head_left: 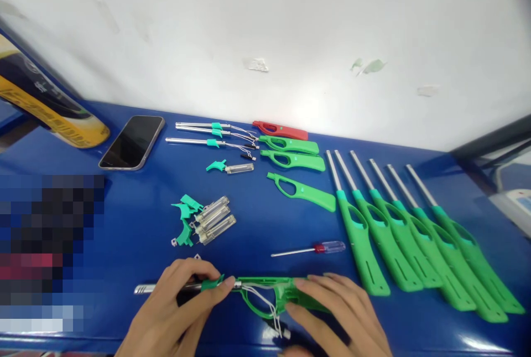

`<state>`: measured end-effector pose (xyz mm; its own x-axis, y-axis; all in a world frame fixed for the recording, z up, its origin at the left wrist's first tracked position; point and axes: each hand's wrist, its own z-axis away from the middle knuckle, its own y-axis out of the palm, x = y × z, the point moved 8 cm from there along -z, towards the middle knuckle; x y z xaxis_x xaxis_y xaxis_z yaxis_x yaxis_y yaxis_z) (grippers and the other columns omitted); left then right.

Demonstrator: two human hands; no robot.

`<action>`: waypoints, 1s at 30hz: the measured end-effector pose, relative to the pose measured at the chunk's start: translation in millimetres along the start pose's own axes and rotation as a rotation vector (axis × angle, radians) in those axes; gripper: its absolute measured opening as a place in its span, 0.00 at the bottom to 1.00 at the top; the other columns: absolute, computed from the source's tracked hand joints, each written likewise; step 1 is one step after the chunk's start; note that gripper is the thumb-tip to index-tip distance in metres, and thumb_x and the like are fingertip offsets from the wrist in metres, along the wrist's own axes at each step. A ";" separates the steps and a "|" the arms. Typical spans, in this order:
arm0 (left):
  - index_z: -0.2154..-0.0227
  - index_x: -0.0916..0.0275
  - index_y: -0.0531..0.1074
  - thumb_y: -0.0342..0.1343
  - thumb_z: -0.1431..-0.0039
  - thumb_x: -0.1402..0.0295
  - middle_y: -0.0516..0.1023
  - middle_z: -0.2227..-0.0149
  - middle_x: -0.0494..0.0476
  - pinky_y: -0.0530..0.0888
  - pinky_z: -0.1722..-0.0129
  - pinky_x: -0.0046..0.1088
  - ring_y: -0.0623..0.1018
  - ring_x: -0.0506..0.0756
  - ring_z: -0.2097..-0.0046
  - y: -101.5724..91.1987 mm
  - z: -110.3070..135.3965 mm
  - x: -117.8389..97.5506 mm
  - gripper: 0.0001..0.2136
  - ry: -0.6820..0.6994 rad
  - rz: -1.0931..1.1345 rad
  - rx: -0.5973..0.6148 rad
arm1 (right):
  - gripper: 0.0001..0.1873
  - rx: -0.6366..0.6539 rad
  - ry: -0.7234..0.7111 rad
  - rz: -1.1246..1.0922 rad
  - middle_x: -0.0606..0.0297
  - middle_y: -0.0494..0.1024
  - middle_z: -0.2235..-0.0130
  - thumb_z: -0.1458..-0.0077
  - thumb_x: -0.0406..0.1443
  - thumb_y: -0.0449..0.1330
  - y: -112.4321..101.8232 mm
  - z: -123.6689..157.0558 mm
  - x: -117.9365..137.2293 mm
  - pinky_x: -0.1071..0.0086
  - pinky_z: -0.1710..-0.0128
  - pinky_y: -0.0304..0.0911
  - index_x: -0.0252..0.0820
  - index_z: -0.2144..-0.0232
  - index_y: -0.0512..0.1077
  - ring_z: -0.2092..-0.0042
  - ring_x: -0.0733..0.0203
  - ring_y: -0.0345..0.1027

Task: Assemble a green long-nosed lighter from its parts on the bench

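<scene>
My left hand [178,301] pinches a silver lighter tube [143,289] near its green collar, thumb and index finger at the collar's right end. The tube's right end meets the front of an open green lighter shell [283,293]. My right hand [342,310] grips the handle end of this shell, fingers over its top; part of the shell is hidden beneath them. Thin white wires [259,295] run from the tube across the shell's trigger loop and hang below it, ending in a small pale connector [286,334].
Beyond my hands lie green triggers [185,232], clear fuel tanks [215,221], wired tubes [194,141], green shells [305,192] and a red shell [286,131]. A screwdriver [327,247] lies near several assembled lighters [365,257]. A phone [133,144] and yellow-black container [53,105] stand left.
</scene>
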<state>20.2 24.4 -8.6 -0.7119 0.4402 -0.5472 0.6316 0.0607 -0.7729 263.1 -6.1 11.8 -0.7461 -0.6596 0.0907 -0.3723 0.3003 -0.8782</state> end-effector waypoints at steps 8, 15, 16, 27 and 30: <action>0.41 0.45 0.77 0.52 0.22 0.66 0.79 0.51 0.52 0.80 0.52 0.20 0.83 0.50 0.53 -0.9 -0.1 -0.2 0.14 0.038 -0.064 0.020 | 0.07 -0.053 0.039 -0.103 0.72 0.89 0.55 0.31 0.37 0.67 -1.8 -13.2 -2.8 0.67 0.46 0.77 0.51 0.53 0.83 0.55 0.63 0.85; 0.45 0.49 0.76 0.50 0.21 0.54 0.83 0.54 0.47 0.79 0.49 0.16 0.85 0.48 0.56 -6.3 -1.6 0.4 0.13 -0.006 -0.118 -0.008 | 0.04 -0.073 0.075 -0.190 0.70 0.88 0.58 0.31 0.34 0.66 -3.8 -17.7 -6.9 0.68 0.46 0.76 0.48 0.57 0.82 0.58 0.64 0.84; 0.46 0.50 0.76 0.49 0.20 0.53 0.83 0.54 0.46 0.79 0.47 0.16 0.85 0.48 0.56 -7.2 -1.2 1.4 0.14 -0.013 -0.123 -0.015 | 0.05 -0.075 0.085 -0.202 0.70 0.88 0.58 0.31 0.33 0.65 -3.8 -18.6 -7.4 0.68 0.46 0.76 0.47 0.57 0.82 0.59 0.64 0.84; 0.47 0.51 0.78 0.54 0.22 0.65 0.78 0.45 0.51 0.77 0.41 0.20 0.81 0.50 0.46 -6.6 4.7 5.8 0.09 0.022 -0.053 0.001 | 0.07 -0.058 0.123 -0.261 0.66 0.88 0.61 0.29 0.32 0.62 -3.6 -20.2 -11.3 0.70 0.47 0.77 0.43 0.58 0.82 0.61 0.64 0.85; 0.44 0.51 0.77 0.52 0.22 0.67 0.76 0.46 0.52 0.77 0.45 0.18 0.81 0.48 0.48 -3.1 10.4 7.4 0.12 0.021 -0.078 0.047 | 0.06 -0.051 0.131 -0.290 0.66 0.88 0.60 0.29 0.31 0.62 -1.2 -19.9 -11.8 0.69 0.49 0.77 0.42 0.56 0.80 0.61 0.64 0.84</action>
<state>9.8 18.2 -13.5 -0.7515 0.4544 -0.4783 0.5591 0.0537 -0.8274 261.3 15.1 21.1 -0.6681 -0.6296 0.3966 -0.6049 0.1491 -0.7822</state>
